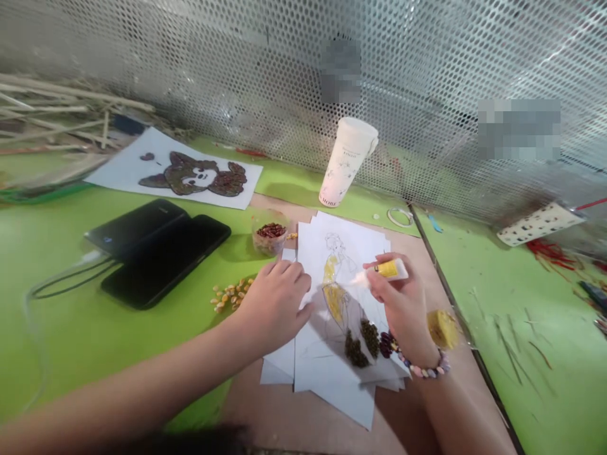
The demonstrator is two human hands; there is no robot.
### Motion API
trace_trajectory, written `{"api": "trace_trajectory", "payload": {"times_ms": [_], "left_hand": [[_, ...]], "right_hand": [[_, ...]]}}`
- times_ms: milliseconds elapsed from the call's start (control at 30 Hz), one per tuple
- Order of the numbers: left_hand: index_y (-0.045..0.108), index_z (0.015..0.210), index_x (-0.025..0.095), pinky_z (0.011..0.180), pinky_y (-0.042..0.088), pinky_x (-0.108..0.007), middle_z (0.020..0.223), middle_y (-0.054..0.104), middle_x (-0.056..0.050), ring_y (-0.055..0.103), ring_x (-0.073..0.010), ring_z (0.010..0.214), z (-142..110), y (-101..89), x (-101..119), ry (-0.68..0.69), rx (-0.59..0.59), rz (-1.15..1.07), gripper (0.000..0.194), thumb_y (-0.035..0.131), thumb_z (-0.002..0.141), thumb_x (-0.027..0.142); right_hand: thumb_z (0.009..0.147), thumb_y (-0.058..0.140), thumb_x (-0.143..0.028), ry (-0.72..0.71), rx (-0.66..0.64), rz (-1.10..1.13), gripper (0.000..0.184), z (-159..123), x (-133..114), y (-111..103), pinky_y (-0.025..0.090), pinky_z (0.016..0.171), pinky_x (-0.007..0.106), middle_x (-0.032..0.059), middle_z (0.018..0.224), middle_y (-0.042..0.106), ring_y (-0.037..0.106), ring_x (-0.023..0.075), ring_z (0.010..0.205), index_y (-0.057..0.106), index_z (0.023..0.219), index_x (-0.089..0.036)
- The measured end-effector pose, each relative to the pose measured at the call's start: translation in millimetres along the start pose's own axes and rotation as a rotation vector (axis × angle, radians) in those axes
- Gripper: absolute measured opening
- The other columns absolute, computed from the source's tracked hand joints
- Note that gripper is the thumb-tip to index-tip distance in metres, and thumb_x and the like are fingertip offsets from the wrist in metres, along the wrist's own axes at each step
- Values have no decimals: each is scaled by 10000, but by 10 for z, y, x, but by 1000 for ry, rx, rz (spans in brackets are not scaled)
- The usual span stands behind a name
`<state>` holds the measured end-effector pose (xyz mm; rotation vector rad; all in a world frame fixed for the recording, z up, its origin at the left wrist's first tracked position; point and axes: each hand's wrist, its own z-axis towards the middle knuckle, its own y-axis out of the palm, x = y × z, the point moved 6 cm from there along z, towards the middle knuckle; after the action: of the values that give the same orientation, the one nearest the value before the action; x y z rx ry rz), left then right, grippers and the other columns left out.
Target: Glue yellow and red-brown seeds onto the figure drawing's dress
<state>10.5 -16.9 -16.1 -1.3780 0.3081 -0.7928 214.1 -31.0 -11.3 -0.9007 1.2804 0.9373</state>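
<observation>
My right hand grips a small glue tube with a yellow label, its nozzle pointing left onto a drawing of a figure in a dress. The drawing tops a stack of white sheets; parts of the dress are filled with yellow grains and dark seeds. My left hand lies on the left edge of the sheets, fingers curled down against the paper. A bead bracelet circles my right wrist.
A cup of red beans, loose corn kernels, two black phones with a cable, a finished seed picture, a white paper cup, a small dish of yellow grains, sticks at far left, a perforated metal wall behind.
</observation>
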Motion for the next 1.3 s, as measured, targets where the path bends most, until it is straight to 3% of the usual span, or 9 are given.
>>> {"api": "trace_trajectory", "payload": {"times_ms": [200,367,500,700,800,933,1033,1133,1300], "left_hand": [[637,930,153,857,493,-445,991,648,-90,603,-269,940,-32,-66,33,6,13,0,160,531,924,273],[628,940,163,859,493,-432,1005,653,-85,613,-262,955,-57,-79,47,7,14,-19,135,541,920,265],[628,948,158,873,493,-453,1010,654,-86,612,-269,974,-65,-108,55,-11,17,-39,150,519,930,259],[639,971,167,903,480,-464,1040,664,-86,609,-277,1017,-57,-86,27,-91,-33,-37,129,538,905,213],[635,972,174,897,481,-463,1036,664,-81,613,-282,1029,-55,-78,0,-113,-10,-24,133,526,897,186],[624,953,178,864,493,-450,1019,659,-81,616,-286,1016,-65,-87,-39,-136,21,-16,128,513,891,166],[612,958,176,859,502,-443,1023,649,-88,620,-283,995,-67,-145,-58,-123,96,-45,132,512,876,146],[592,975,173,820,514,-424,1024,639,-94,630,-262,929,-76,-269,-89,-96,266,-115,150,501,862,131],[560,1002,182,777,517,-372,993,610,-70,610,-196,846,-135,-460,-185,-67,559,-337,161,492,866,130]], "right_hand": [[704,794,-381,-41,-91,-94,319,-22,42,109,354,471,237,8,770,700,500,103,560,565,854,-218],[735,768,-342,-117,-89,-144,271,-47,-29,57,420,551,264,13,851,704,537,122,635,557,860,-228],[723,773,-329,-147,-172,-194,259,-114,-53,83,472,602,297,30,876,712,570,151,682,582,865,-228],[731,766,-350,-172,-184,-249,245,-143,-37,61,487,626,305,34,914,704,589,168,721,610,883,-238],[721,775,-376,-176,-167,-235,269,-134,-41,38,506,658,317,41,953,707,607,183,771,599,877,-244],[680,795,-401,-158,-150,-198,308,-118,-54,27,498,599,306,35,901,689,589,165,699,599,852,-238],[662,810,-390,-145,-95,-160,337,-111,-72,-17,486,572,285,0,809,645,568,144,657,568,843,-241],[645,836,-395,-99,-119,-115,361,-122,-59,-17,480,531,287,-35,667,597,551,135,569,557,809,-236],[622,861,-430,-66,-47,4,453,-144,-86,-64,568,683,341,-30,792,658,656,160,698,539,884,-248]]}}
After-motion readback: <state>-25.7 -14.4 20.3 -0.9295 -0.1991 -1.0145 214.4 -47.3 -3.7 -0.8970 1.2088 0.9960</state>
